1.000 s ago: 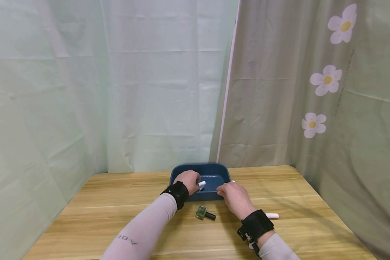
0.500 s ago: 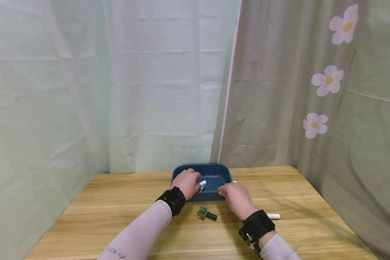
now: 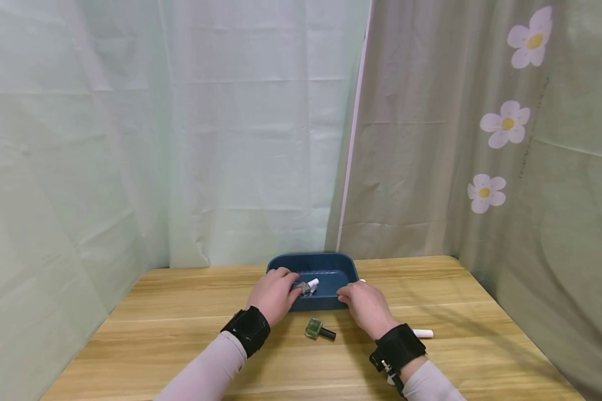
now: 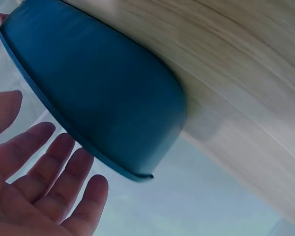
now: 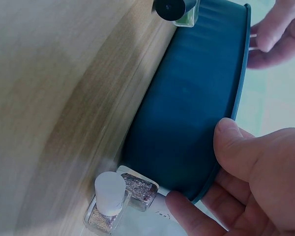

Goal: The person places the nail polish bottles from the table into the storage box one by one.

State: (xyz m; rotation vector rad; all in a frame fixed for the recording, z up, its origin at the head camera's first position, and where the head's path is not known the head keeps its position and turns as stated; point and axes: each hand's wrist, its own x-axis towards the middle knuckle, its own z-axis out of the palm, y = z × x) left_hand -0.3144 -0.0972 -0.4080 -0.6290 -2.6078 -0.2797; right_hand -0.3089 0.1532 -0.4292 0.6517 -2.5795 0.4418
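A dark blue bin (image 3: 313, 302) stands on the table. My left hand (image 3: 273, 295) is over its left front edge, and in the left wrist view the fingers of that hand (image 4: 49, 182) are spread loosely by the rim, holding nothing. Inside the bin, beside that hand, lies a glittery bottle with a white cap (image 3: 313, 283). At the right front corner my right hand (image 3: 366, 306) grips the rim; in the right wrist view the thumb of this hand (image 5: 265, 172) lies on the outer wall, other fingers behind the rim.
A green bottle with a black cap (image 3: 313, 328) lies in front of the bin. Two glittery bottles (image 5: 142, 189) (image 5: 102, 216) are by the bin's right end, and a white cap (image 3: 423, 333) shows beside my right wrist. Curtains hang around the table (image 3: 170, 328).
My left hand has drawn back toward the front left, out of the bin's middle, and its fingers have let go of the glittery bottle. The right hand has stayed at the rim.
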